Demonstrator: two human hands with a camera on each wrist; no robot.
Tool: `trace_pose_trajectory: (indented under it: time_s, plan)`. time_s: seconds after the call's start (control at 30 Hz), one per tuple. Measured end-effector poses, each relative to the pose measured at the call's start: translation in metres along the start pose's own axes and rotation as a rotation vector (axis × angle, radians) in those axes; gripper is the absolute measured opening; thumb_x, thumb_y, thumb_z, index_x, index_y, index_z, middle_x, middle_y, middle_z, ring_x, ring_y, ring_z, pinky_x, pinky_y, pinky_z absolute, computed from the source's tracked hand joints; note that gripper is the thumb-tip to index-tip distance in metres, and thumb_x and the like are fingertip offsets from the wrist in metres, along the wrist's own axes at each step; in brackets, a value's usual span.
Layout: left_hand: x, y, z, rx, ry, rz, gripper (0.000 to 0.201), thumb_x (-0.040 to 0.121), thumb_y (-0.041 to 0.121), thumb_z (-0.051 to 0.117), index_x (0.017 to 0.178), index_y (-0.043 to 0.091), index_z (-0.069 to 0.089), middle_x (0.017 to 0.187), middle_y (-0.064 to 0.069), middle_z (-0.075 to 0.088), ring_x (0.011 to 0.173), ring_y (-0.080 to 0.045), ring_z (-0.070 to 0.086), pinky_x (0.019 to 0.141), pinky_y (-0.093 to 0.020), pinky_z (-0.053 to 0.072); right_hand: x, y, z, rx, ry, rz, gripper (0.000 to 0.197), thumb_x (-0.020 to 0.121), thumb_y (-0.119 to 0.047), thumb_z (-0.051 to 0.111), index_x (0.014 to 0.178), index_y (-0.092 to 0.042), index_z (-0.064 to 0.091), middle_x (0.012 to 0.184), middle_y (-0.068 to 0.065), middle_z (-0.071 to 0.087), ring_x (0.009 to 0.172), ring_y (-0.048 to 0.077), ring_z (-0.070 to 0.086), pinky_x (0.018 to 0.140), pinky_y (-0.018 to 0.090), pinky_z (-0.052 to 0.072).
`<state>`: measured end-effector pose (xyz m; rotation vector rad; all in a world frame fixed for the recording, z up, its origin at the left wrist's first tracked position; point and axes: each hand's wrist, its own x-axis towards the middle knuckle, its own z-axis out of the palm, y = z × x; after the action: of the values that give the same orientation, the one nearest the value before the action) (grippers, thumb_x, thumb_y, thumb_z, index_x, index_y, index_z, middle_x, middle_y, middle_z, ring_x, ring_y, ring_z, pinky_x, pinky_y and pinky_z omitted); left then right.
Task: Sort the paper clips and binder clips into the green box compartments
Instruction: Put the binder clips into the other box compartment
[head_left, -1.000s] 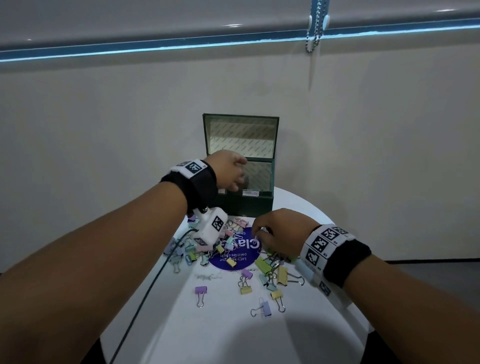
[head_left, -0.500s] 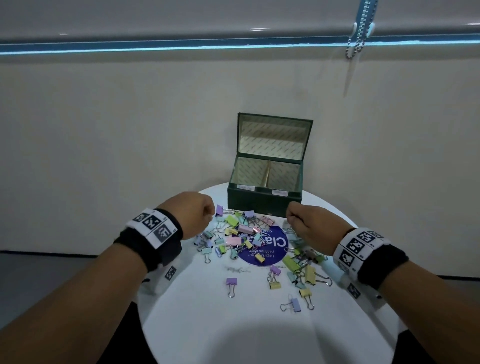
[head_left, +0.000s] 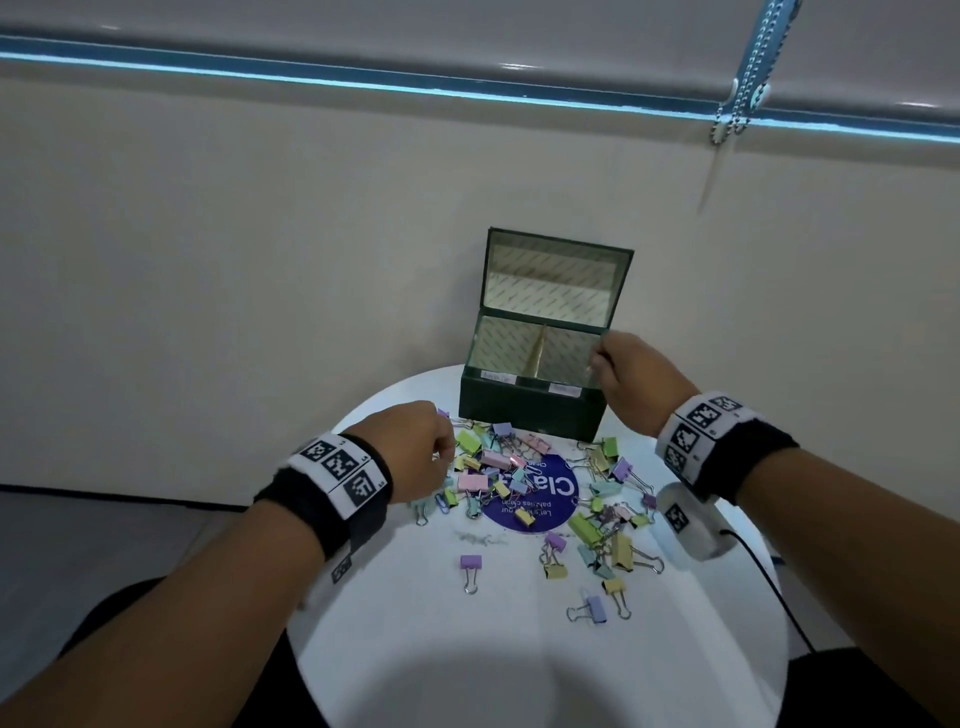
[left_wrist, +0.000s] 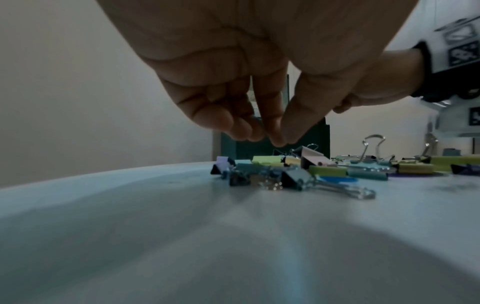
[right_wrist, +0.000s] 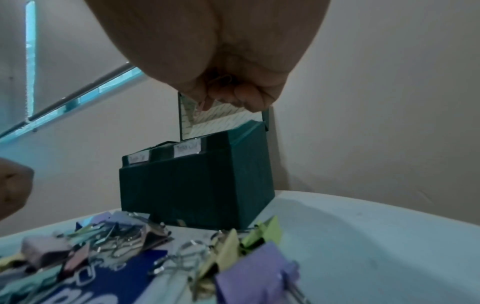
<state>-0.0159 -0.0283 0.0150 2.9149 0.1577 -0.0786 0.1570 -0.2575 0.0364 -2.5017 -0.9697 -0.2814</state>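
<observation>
The green box (head_left: 535, 410) stands open at the table's far edge, its lid upright and a divider between its two labelled compartments. My right hand (head_left: 605, 358) hovers at the right compartment's right rim, its fingers curled round a thin gold paper clip (right_wrist: 219, 80). A pile of pastel binder clips and wire paper clips (head_left: 519, 478) lies in front of the box. My left hand (head_left: 439, 457) is at the pile's left edge. Its thumb and forefinger pinch together on a thin clip wire (left_wrist: 279, 151) on top of the pile (left_wrist: 319, 164).
The round white table (head_left: 415, 623) ends close behind the box at a beige wall. A blue round sticker (head_left: 545, 499) lies under the pile. Loose binder clips (head_left: 470, 564) are strewn toward me. A black cable (head_left: 769, 582) runs off the right edge.
My right hand has risen from the pile to the box's right compartment with a paper clip. My left hand came back from the box and dropped onto the pile's left edge.
</observation>
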Motion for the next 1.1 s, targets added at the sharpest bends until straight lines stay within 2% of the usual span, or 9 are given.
trace_pose_trajectory:
  time_s: [0.13,0.37,0.43,0.5,0.57,0.63,0.8,0.97,1.1]
  plan:
    - [-0.004,0.001,-0.001,-0.005,-0.006,-0.001,0.01,0.085,0.026,0.058,0.088,0.031,0.067,0.097,0.01,0.052,0.091,-0.014,0.057,0.084,-0.031,0.051,0.021,-0.006,0.006,-0.023,0.067,0.03,0.017,0.102,-0.018,0.045,0.095,-0.011,0.059,0.095,0.006,0.058,0.079,0.018,0.058,0.07,0.029,0.048]
    - [-0.008,-0.002,0.0,-0.025,-0.019,-0.003,0.009,0.086,0.025,0.059,0.083,0.032,0.064,0.097,0.009,0.052,0.092,-0.015,0.058,0.084,-0.031,0.052,0.017,-0.014,0.006,-0.199,-0.057,-0.026,0.035,0.1,-0.029,0.05,0.134,-0.024,0.056,0.136,0.002,0.053,0.124,0.025,0.046,0.104,0.042,0.041]
    - [-0.01,-0.005,0.002,-0.026,-0.038,0.004,0.009,0.084,0.026,0.059,0.081,0.03,0.066,0.093,0.011,0.053,0.087,-0.013,0.058,0.082,-0.032,0.053,0.002,-0.02,-0.002,-0.195,-0.027,-0.133,0.026,0.099,-0.033,0.051,0.121,-0.026,0.062,0.118,-0.003,0.059,0.108,0.017,0.052,0.097,0.039,0.049]
    - [-0.012,-0.008,0.005,-0.02,-0.067,0.009,0.008,0.082,0.027,0.061,0.083,0.031,0.069,0.09,0.013,0.053,0.085,-0.011,0.058,0.081,-0.032,0.054,-0.017,-0.025,-0.008,-0.213,-0.236,-0.184,0.017,0.098,-0.036,0.052,0.103,-0.025,0.064,0.095,-0.008,0.062,0.086,0.01,0.059,0.085,0.034,0.056]
    - [-0.014,-0.01,0.006,-0.011,-0.087,0.008,0.01,0.08,0.028,0.064,0.086,0.032,0.071,0.09,0.013,0.052,0.087,-0.011,0.058,0.081,-0.032,0.054,-0.033,-0.029,-0.005,-0.312,-0.516,-0.179,0.021,0.098,-0.041,0.053,0.098,-0.025,0.067,0.093,-0.009,0.063,0.082,0.008,0.06,0.082,0.028,0.055]
    - [-0.015,-0.01,0.006,0.0,-0.107,0.009,0.014,0.079,0.029,0.067,0.09,0.035,0.071,0.091,0.013,0.05,0.087,-0.011,0.058,0.081,-0.031,0.053,-0.043,-0.029,0.002,-0.418,-0.627,-0.159,0.024,0.096,-0.043,0.054,0.103,-0.026,0.07,0.1,-0.008,0.064,0.089,0.01,0.06,0.081,0.026,0.051]
    - [-0.015,-0.005,0.005,0.013,-0.149,0.029,0.024,0.079,0.039,0.073,0.102,0.044,0.071,0.099,0.011,0.05,0.091,-0.012,0.057,0.078,-0.028,0.05,-0.049,-0.026,0.018,-0.523,-0.639,-0.059,0.024,0.092,-0.03,0.051,0.098,-0.022,0.073,0.093,-0.002,0.069,0.086,0.018,0.064,0.081,0.031,0.057]
    - [-0.012,-0.004,0.007,0.021,-0.151,0.036,0.017,0.083,0.041,0.072,0.1,0.042,0.075,0.097,0.01,0.052,0.088,-0.012,0.058,0.074,-0.026,0.047,-0.044,-0.031,0.018,-0.522,-0.669,-0.02,0.018,0.089,-0.02,0.052,0.09,-0.018,0.07,0.083,-0.001,0.067,0.077,0.017,0.062,0.069,0.025,0.052]
    - [-0.01,-0.004,0.008,0.027,-0.133,0.052,0.012,0.085,0.038,0.071,0.096,0.039,0.077,0.091,0.013,0.052,0.085,-0.011,0.058,0.071,-0.025,0.047,-0.043,-0.029,0.016,-0.496,-0.674,-0.026,0.02,0.089,-0.02,0.054,0.099,-0.023,0.071,0.094,-0.003,0.069,0.087,0.016,0.063,0.078,0.025,0.054]
